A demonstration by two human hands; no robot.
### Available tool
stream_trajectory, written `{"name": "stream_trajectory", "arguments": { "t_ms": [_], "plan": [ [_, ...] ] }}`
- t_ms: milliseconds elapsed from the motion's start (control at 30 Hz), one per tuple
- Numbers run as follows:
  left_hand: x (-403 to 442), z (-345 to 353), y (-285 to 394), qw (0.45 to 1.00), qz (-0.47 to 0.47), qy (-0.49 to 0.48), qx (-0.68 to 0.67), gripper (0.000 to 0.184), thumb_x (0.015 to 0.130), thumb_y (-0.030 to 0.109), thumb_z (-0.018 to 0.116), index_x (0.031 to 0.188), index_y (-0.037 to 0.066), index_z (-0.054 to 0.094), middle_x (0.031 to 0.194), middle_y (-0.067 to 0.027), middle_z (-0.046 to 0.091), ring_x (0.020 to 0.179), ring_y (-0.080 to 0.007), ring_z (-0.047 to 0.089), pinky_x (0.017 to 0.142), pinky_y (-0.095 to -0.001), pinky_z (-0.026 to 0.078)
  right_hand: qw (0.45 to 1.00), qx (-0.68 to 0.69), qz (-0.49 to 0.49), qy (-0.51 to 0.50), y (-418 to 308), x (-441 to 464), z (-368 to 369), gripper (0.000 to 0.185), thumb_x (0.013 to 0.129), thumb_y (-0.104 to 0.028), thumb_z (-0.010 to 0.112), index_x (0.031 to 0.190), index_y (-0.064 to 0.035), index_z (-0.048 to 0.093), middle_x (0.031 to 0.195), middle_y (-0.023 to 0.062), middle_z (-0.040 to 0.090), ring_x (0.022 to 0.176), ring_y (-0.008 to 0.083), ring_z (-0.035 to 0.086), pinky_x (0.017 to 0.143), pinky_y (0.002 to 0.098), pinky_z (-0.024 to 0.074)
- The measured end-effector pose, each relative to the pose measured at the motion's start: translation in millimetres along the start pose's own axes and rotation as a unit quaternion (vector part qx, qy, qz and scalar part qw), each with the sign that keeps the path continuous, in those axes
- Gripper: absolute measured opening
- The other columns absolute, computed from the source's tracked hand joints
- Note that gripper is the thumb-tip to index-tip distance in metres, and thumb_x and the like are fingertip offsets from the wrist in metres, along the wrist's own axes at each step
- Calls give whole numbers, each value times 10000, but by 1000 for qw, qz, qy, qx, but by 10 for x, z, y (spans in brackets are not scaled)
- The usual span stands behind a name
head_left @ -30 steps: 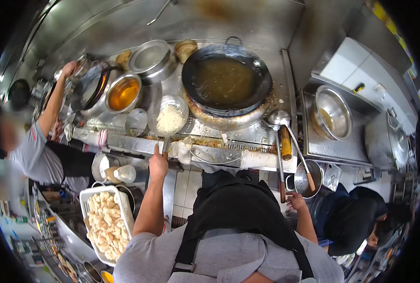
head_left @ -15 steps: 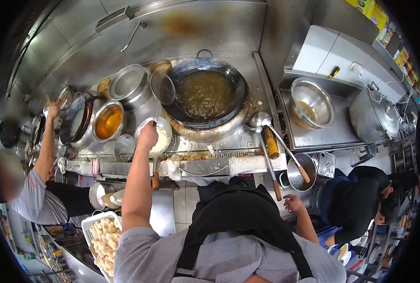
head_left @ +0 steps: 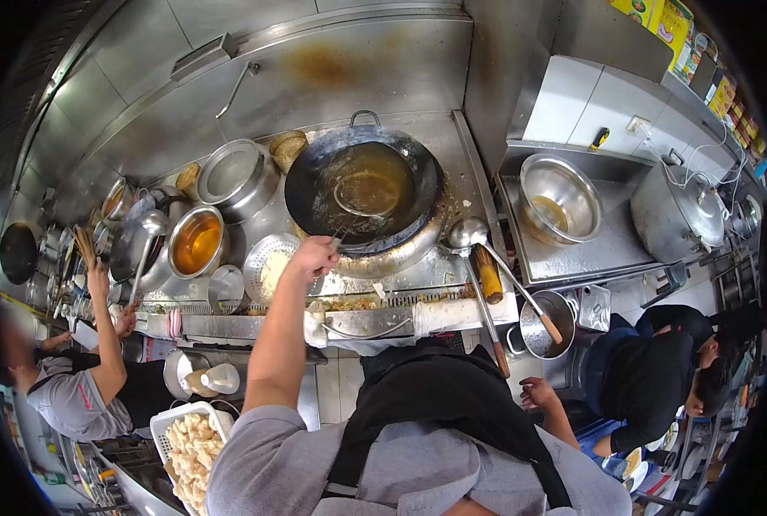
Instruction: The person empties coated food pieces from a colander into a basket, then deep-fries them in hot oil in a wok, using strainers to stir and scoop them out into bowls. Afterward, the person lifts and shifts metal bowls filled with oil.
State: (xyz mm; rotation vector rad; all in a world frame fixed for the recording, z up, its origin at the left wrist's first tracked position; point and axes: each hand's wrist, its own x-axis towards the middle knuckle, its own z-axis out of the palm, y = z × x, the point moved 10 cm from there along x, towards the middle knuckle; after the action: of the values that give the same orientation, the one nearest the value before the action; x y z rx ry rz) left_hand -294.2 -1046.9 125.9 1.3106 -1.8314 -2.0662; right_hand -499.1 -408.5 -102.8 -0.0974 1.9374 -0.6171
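My left hand [head_left: 314, 256] is closed on the handle of a wire-mesh strainer [head_left: 338, 198], whose round rim lies in the oil of the big wok [head_left: 301, 163]. The wok sits on the burner in front of me. Below my left wrist, a perforated skimmer [head_left: 295, 246] with pale crumbs rests on the stove ledge. My right hand [head_left: 535, 393] hangs low at my side, fingers loosely apart and holding nothing. Closest to it are the wooden-handled ladle [head_left: 468, 232], lying across the stove edge, and a dark pot [head_left: 531, 331].
A bowl of amber liquid [head_left: 220, 258] and a lidded-looking steel pot [head_left: 267, 185] stand left of the wok. A white basket [head_left: 161, 421] holds pale fried-looking pieces. At left a co-worker [head_left: 82, 396] holds a bamboo brush [head_left: 85, 245]; another person [head_left: 659, 370] bends at right.
My left hand has moved forward and right, lowering the strainer from above the perforated skimmer into the wok's oil. The left co-worker's ladle has come into sight. My right hand stays low.
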Motion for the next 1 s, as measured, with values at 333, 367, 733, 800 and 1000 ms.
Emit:
{"name": "stream_trajectory", "arguments": {
  "t_ms": [333,367,733,800,1000],
  "plan": [
    [813,565,166,978,53,-3,-201,66,872,0,408,878,53,447,644,-57,482,424,-99,396,341,-251,316,1000,-11,-28,3,-453,308,-299,296,901,-154,508,1187,-99,566,860,97,664,631,172,639,487,302,493],
    [844,555,191,974,65,2,-218,63,881,9,407,886,53,452,645,-53,483,432,-95,398,342,-246,316,1000,-13,-29,2,-453,346,-299,296,901,-154,508,1187,-99,566,860,97,664,631,172,639,487,302,493],
    [600,201,491,958,144,35,-245,89,951,93,401,887,99,462,652,-11,481,430,-64,378,337,-218,302,998,-33,-18,-58,-252,535,-65,281,912,-170,510,1175,-103,583,833,92,672,637,168,648,507,310,525],
    [471,87,487,961,151,53,-227,96,947,93,401,873,101,461,651,-6,486,416,-62,367,334,-219,295,997,-42,-18,-68,-267,568,-49,281,913,-169,510,1177,-105,580,830,91,670,635,168,649,502,311,524],
    [-621,-464,226,941,209,178,-197,226,909,63,415,1111,56,517,634,10,477,421,-60,365,364,-224,304,998,-14,-43,-51,-590,720,-142,287,912,-138,508,1187,-85,568,797,98,657,589,172,629,475,304,503]
  ]
}}
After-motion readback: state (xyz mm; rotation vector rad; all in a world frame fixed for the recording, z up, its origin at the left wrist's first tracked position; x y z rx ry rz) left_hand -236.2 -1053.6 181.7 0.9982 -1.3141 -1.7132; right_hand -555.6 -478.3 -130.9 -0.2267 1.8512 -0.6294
